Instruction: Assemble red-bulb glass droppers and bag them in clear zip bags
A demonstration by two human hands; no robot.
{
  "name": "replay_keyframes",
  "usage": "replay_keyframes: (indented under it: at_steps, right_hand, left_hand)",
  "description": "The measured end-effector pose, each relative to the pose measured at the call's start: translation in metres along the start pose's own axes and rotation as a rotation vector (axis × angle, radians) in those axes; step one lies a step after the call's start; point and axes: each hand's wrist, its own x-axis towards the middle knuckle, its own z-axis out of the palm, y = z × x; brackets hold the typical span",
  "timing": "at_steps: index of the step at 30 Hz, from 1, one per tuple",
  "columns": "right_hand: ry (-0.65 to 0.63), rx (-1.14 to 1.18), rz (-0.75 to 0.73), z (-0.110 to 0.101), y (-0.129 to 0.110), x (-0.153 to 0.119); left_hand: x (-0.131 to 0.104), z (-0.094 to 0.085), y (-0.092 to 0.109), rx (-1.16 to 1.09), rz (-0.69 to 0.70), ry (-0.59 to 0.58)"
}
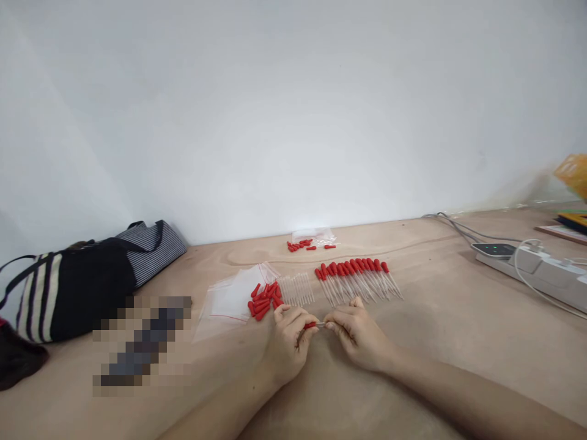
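My left hand (pixel 292 335) is closed on a red rubber dropper bulb (pixel 310 326). Facing it, my right hand (pixel 355 333) pinches a thin clear glass tube (pixel 320 324), whose end meets the bulb; how far it sits inside is hidden by my fingers. Just beyond my left hand lies a heap of loose red bulbs (pixel 261 302), partly on clear zip bags (pixel 233 296). A row of bare glass tubes (pixel 297 289) lies right of the heap. Beyond my right hand, droppers with red bulbs on them (pixel 360 278) lie side by side in a slanted row.
Smaller red bulbs (pixel 300 245) and a clear bag (pixel 316 235) lie near the wall. At left are a black striped bag (pixel 92 293) and a pixelated dark object (pixel 144 345). A white power strip (pixel 541 272), cables (pixel 458 227) and a small device (pixel 494 250) are at right.
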Motion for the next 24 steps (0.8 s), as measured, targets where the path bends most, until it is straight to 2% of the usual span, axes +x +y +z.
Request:
replay_keyframes:
  at_steps: [7, 13, 15, 19, 24]
  right_hand:
    - [-0.069, 0.03, 0.043, -0.002, 0.002, 0.002]
    - [-0.073, -0.13, -0.033, -0.01, 0.003, 0.006]
    - [-0.089, -0.113, -0.038, -0.01, 0.005, 0.009]
    - [-0.028, -0.033, 0.148, -0.003, 0.013, 0.023]
    - [0.039, -0.146, 0.441, 0.015, 0.025, 0.059]
  left_hand:
    - [0.002, -0.001, -0.002, 0.002, -0.02, -0.053]
    - [0.005, -0.004, -0.009, 0.049, -0.042, -0.097]
    - [0.006, -0.008, -0.012, 0.097, -0.068, -0.07]
    - [0.01, -0.024, -0.023, 0.258, -0.285, 0.04]
    - [0.007, -0.042, -0.04, 0.377, -0.475, -0.022]
